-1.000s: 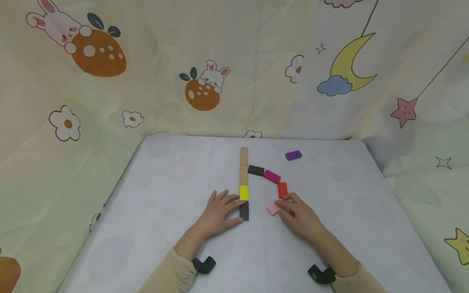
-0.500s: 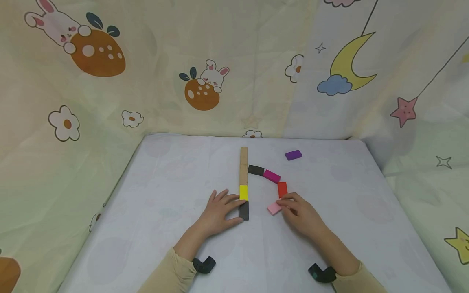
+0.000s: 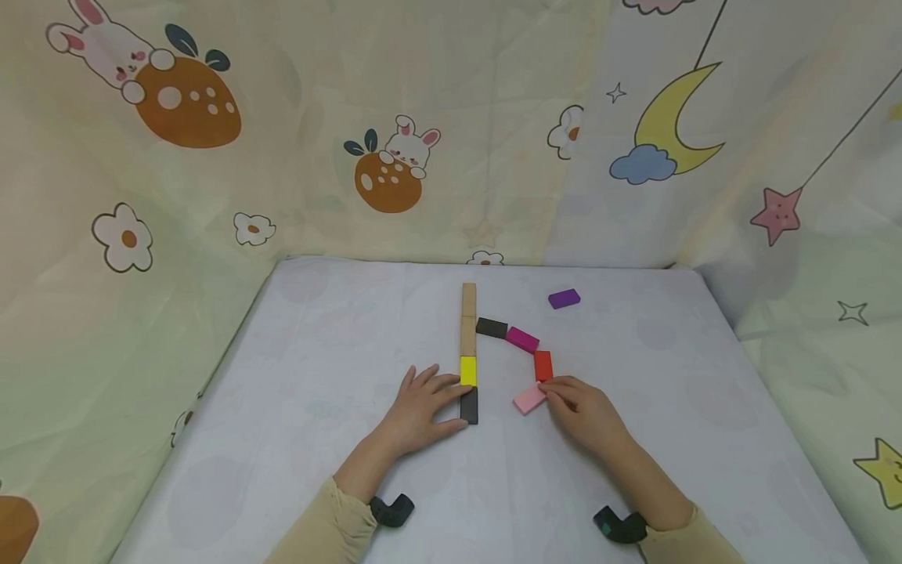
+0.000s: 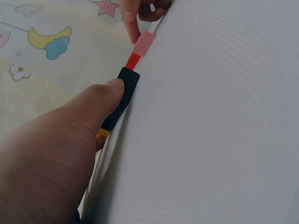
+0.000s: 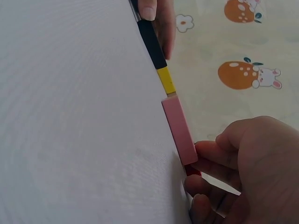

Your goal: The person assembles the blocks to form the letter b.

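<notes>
My left hand [image 3: 420, 413] rests beside a column of blocks, fingers spread. Its index fingertip touches near the joint of the yellow block [image 3: 468, 370] and the dark grey block [image 3: 469, 406]. In the left wrist view the thumb lies against the dark grey block [image 4: 124, 100]. My right hand [image 3: 585, 415] pinches the right end of a pink block [image 3: 528, 399], which lies slanted just below the red block [image 3: 543, 365]. Seen from the right wrist, the fingertips meet the end of the pink block [image 5: 179, 130], and the red block [image 5: 192, 171] is partly hidden.
Two tan blocks [image 3: 468, 319] continue the column away from me. A black block [image 3: 492, 327] and a magenta block [image 3: 522, 339] curve from it toward the red one. A purple block [image 3: 564, 298] lies apart at the back. Patterned cloth [image 3: 296, 157] stands behind the white table [image 3: 317, 329].
My right fingertips have slid a little to the right along the pink block, so more of it shows. The left hand and the other blocks look unmoved.
</notes>
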A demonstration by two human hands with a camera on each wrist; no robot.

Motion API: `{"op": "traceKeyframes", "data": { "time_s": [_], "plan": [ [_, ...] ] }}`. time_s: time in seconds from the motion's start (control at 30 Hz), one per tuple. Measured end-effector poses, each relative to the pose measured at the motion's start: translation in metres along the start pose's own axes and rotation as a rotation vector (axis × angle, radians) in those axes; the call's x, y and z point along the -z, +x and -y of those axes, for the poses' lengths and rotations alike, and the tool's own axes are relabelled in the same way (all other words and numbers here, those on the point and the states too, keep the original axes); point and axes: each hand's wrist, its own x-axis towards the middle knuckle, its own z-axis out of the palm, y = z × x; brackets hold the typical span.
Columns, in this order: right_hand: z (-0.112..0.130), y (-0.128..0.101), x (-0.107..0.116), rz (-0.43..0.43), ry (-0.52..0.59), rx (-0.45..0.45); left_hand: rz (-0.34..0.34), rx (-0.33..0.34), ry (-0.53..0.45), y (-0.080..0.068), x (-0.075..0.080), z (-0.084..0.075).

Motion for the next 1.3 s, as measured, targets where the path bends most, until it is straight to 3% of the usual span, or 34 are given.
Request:
{"op": "traceKeyframes", "data": {
  "time_s": [0.43, 0.7, 1.3],
  "plan": [
    [-0.0030, 0.0024, -0.0003, -0.021, -0.034, 0.025, -0.001, 0.004, -0.015, 0.0009, -0.0008, 0.0017],
    [-0.0056, 0.0030, -0.0018, 0.063, -0.104, 0.012, -0.002, 0.001, -0.019, 0.0003, -0.0012, 0.0021],
    [-0.0059, 0.0032, -0.0012, 0.053, -0.082, 0.026, 0.005, 0.012, -0.027, -0.0002, -0.0037, 0.0034]
  ]
}}
